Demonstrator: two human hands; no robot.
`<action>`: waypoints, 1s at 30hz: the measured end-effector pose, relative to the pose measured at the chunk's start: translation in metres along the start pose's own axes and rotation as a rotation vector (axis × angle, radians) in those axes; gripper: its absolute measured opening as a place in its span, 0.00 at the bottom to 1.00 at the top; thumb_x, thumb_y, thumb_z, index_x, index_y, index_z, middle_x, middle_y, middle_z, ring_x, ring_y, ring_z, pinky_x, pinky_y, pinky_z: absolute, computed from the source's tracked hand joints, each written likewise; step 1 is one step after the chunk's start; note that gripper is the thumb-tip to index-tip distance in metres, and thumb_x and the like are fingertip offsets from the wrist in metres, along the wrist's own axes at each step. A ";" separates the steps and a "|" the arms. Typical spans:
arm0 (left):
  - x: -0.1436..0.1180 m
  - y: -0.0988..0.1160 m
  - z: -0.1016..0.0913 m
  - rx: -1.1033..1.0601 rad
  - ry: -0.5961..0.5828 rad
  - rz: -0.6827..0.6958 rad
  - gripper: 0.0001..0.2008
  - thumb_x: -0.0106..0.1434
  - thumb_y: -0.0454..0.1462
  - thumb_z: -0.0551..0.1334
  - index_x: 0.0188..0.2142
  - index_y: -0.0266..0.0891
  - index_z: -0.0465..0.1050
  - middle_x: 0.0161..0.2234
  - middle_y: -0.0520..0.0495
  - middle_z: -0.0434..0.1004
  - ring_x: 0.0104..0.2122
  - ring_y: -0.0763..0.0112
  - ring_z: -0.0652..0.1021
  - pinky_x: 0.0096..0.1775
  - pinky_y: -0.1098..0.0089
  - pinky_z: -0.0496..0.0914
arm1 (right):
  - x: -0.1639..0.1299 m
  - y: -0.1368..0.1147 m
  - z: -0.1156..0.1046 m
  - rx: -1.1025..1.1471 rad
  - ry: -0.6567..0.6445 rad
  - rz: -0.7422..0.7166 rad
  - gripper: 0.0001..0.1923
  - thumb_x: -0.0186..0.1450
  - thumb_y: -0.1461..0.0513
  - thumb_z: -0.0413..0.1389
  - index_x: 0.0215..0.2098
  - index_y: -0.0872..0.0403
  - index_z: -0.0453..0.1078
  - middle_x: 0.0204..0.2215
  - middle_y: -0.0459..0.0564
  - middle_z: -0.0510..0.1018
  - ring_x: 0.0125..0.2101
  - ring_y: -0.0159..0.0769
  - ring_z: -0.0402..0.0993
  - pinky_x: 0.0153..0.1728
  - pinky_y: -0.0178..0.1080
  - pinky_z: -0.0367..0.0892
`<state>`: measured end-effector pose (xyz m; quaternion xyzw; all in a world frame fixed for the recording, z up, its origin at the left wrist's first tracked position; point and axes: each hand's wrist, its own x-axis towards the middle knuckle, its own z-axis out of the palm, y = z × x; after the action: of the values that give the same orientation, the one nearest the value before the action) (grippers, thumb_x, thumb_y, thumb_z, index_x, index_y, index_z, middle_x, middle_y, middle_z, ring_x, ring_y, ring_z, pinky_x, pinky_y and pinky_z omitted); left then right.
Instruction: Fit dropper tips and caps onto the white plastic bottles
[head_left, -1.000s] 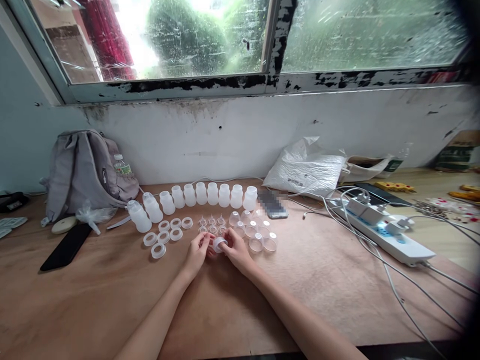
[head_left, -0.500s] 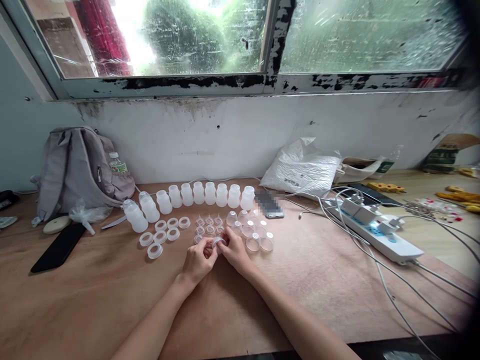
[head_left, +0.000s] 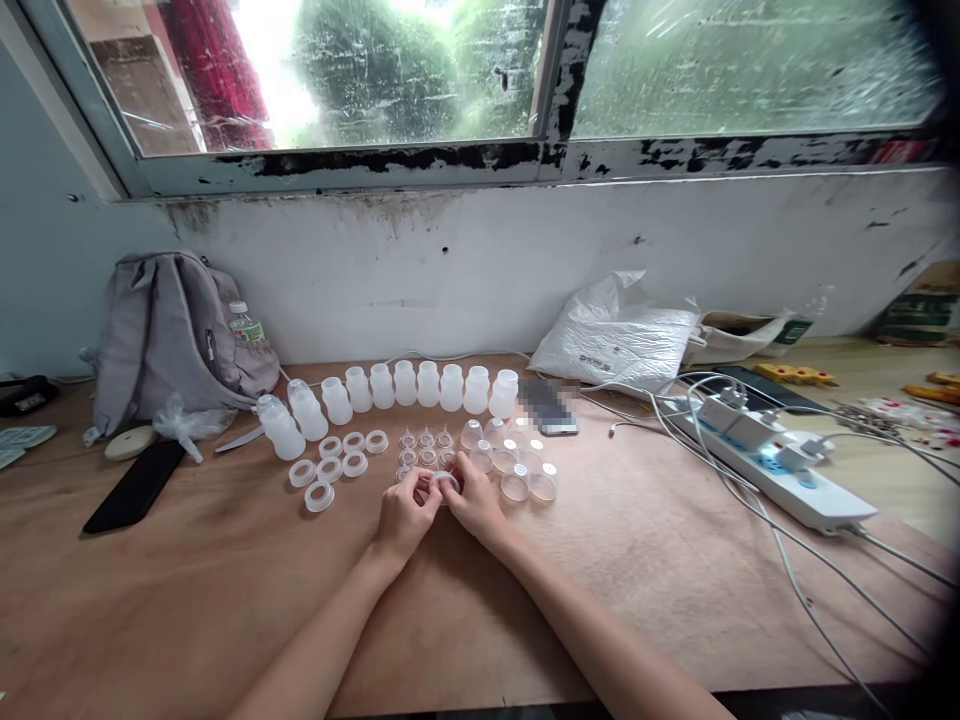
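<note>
Between my left hand [head_left: 407,510] and my right hand [head_left: 474,495] is a whitish bottle collar ring [head_left: 445,480], pinched by the fingers of both. Whether a nipple sits inside it I cannot make out. Just behind the hands stand several clear bottle nipples [head_left: 426,440] in rows, partly covered by my fingers. Clear domed caps [head_left: 515,484] are grouped to the right of my right hand. Several loose collar rings [head_left: 319,496] lie to the left. Frosted baby bottles [head_left: 405,383] form a curved row at the back; the two leftmost [head_left: 280,428] have tops on.
At the left are a grey backpack [head_left: 169,340], a plastic bag [head_left: 187,425] and a black phone-like slab [head_left: 135,487]. A phone [head_left: 553,410] lies behind the caps. A silvery pouch [head_left: 619,335], a power strip [head_left: 780,470] and trailing cables occupy the right.
The view has shifted slightly, so everything sits a little further right. Both hands still hold the collar ring in nearly the same place, with only small finger movement.
</note>
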<state>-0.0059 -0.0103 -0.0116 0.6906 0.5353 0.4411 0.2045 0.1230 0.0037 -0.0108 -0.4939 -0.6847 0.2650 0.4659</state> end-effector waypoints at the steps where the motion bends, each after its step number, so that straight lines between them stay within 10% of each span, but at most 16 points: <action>1: 0.001 0.000 -0.001 -0.049 0.017 -0.021 0.06 0.57 0.38 0.55 0.32 0.40 0.67 0.27 0.50 0.76 0.23 0.73 0.74 0.29 0.72 0.68 | 0.000 -0.002 -0.001 0.036 -0.031 -0.005 0.02 0.56 0.63 0.50 0.29 0.52 0.60 0.20 0.41 0.65 0.20 0.29 0.60 0.22 0.32 0.57; 12: 0.014 -0.008 -0.005 -0.614 -0.126 -0.314 0.16 0.56 0.48 0.55 0.32 0.36 0.64 0.17 0.56 0.65 0.13 0.78 0.67 0.14 0.78 0.58 | -0.001 0.002 -0.002 0.174 -0.120 -0.006 0.09 0.62 0.58 0.48 0.38 0.52 0.62 0.24 0.44 0.69 0.17 0.28 0.62 0.18 0.31 0.58; 30: 0.012 0.000 -0.021 -0.333 -0.093 -0.145 0.17 0.53 0.46 0.59 0.38 0.37 0.66 0.29 0.49 0.73 0.19 0.76 0.72 0.19 0.77 0.65 | -0.002 0.009 0.007 -0.017 -0.080 -0.230 0.05 0.63 0.64 0.44 0.29 0.52 0.59 0.25 0.47 0.69 0.25 0.32 0.65 0.27 0.33 0.60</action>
<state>-0.0229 -0.0033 0.0044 0.6264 0.4934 0.4753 0.3718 0.1210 0.0062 -0.0213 -0.4050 -0.7571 0.2237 0.4612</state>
